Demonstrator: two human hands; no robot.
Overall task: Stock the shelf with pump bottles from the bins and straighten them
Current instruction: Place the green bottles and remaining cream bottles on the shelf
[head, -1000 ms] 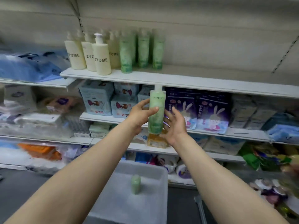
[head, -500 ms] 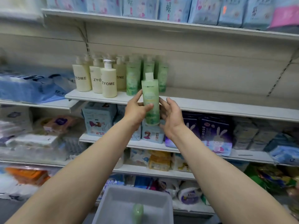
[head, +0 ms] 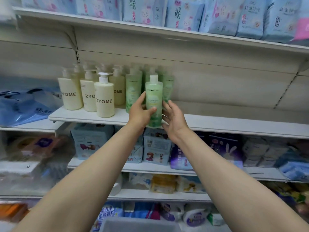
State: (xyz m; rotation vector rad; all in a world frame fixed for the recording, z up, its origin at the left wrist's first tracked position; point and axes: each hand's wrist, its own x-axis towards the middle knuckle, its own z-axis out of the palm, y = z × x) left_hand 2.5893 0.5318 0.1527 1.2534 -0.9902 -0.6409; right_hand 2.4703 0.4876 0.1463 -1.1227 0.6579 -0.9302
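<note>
Head view: left hand (head: 142,113) grips green bottle (head: 153,101), thumb across front. Right hand (head: 173,119) at bottle's 3 o'clock, fingers straight, touching its side. Bottle upright at shelf (head: 234,124) front edge, base hidden. Green bottles (head: 133,91) behind at 12; cream bottles (head: 104,99) at 9. Bin (head: 138,225) at 6.

The gray bin (head: 138,225) is cut off by the bottom edge. The left hand (head: 141,113) hides the lower left side of the green bottle (head: 153,101). The rear cream bottles (head: 78,69) are blurred, and the small print on the green bottle is unreadable.
</note>
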